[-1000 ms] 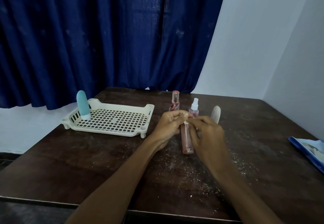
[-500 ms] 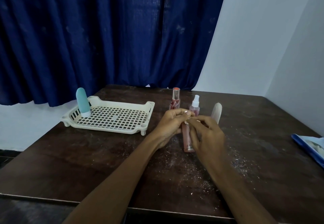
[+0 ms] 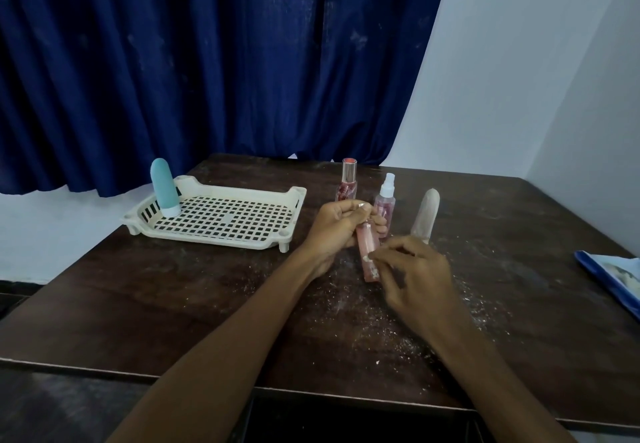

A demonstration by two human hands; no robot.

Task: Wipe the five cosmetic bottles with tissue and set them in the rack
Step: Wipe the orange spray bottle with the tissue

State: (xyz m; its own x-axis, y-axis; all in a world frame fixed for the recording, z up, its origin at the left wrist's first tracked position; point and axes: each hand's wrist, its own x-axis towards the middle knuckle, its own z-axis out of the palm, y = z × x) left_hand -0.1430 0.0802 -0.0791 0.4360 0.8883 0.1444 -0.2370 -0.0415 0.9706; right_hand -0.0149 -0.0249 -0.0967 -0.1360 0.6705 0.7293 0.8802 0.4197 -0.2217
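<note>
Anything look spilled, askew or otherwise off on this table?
Yes: white specks litter the dark table around the right hand; powder or tissue shreds, I cannot tell. The pink bottle is tilted only because the left hand holds it.

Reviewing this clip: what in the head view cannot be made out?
Whether the right hand pinches any tissue: hidden by its own curled fingers, head view.
Top of the pink bottle: covered by the left hand, head view.
Its label: too small to read.
The blue packet: cut by the right edge.
</note>
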